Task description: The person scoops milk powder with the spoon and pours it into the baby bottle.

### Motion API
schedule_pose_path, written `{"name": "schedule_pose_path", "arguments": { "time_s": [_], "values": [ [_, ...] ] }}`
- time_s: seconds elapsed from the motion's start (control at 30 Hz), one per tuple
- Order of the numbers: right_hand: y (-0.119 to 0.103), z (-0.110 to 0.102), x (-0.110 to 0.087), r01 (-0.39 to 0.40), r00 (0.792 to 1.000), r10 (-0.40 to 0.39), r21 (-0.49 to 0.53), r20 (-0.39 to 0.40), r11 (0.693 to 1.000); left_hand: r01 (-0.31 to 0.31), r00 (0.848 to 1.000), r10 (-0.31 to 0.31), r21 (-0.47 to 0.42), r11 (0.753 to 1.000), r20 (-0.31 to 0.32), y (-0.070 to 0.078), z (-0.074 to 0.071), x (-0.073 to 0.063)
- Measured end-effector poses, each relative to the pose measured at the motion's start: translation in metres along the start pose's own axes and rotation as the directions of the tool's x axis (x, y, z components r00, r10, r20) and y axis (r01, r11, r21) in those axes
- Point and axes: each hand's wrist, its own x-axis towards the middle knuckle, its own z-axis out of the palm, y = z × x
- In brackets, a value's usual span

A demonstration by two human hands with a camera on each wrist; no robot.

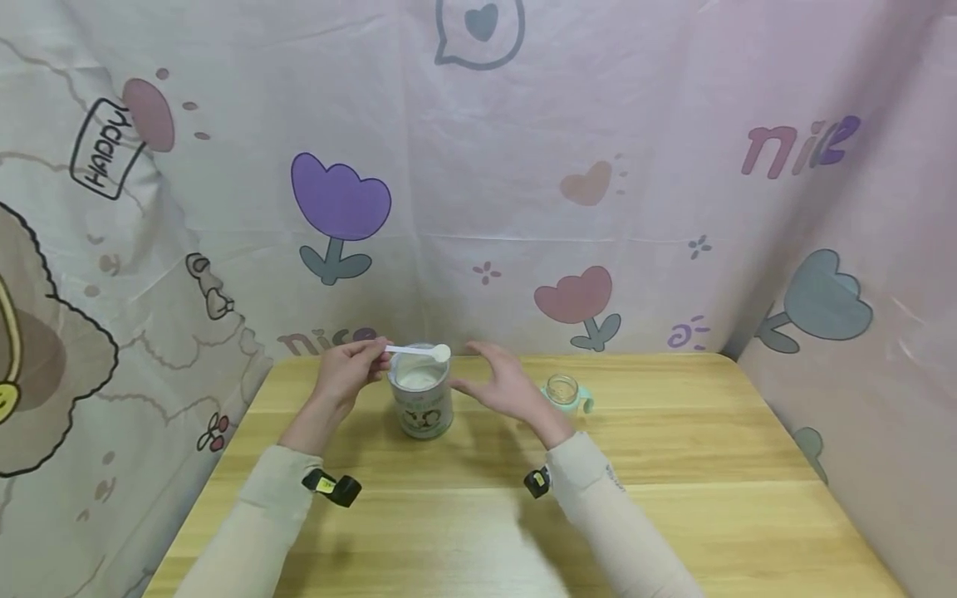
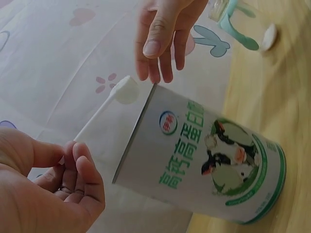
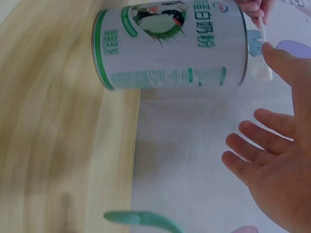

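Between finger and thumb, my left hand [image 1: 348, 371] pinches the handle end of a white measuring scoop [image 1: 414, 351]. Its bowl, heaped with pale powder, is held above the rim of a milk powder can [image 1: 424, 411]. The can stands upright and uncovered, with pale powder inside; a cow picture and green lettering show on its side in the left wrist view [image 2: 209, 160]. My right hand [image 1: 508, 385] is held at the can's right side near the rim, fingers spread and thumb apart, gripping nothing.
Behind my right wrist stands an uncovered glass bottle [image 1: 562, 389] with a mint-green handle [image 1: 586, 400], partly hidden by the hand. The wooden table [image 1: 673, 432] ends at a printed cloth [image 1: 463, 208] hanging at the back and both sides.
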Motion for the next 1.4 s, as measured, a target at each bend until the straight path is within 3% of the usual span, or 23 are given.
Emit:
{"name": "schedule_pose_path", "arguments": {
  "time_s": [0.67,0.97,1.4],
  "values": [
    [0.021,-0.035,-0.021,-0.088,0.995,0.088,-0.003,-0.042,0.996,0.006,0.996,-0.006,0.003,1.000,0.088,0.009,0.041,0.009],
    [0.043,-0.051,-0.034,-0.109,0.991,0.107,-0.023,-0.084,0.994,0.022,0.993,-0.022,-0.004,1.000,0.117,0.009,0.070,0.015],
    [0.059,-0.062,-0.054,-0.162,0.981,0.159,-0.027,-0.107,0.986,0.005,0.988,-0.004,-0.008,1.000,0.152,0.007,0.100,0.020]
  ]
}}
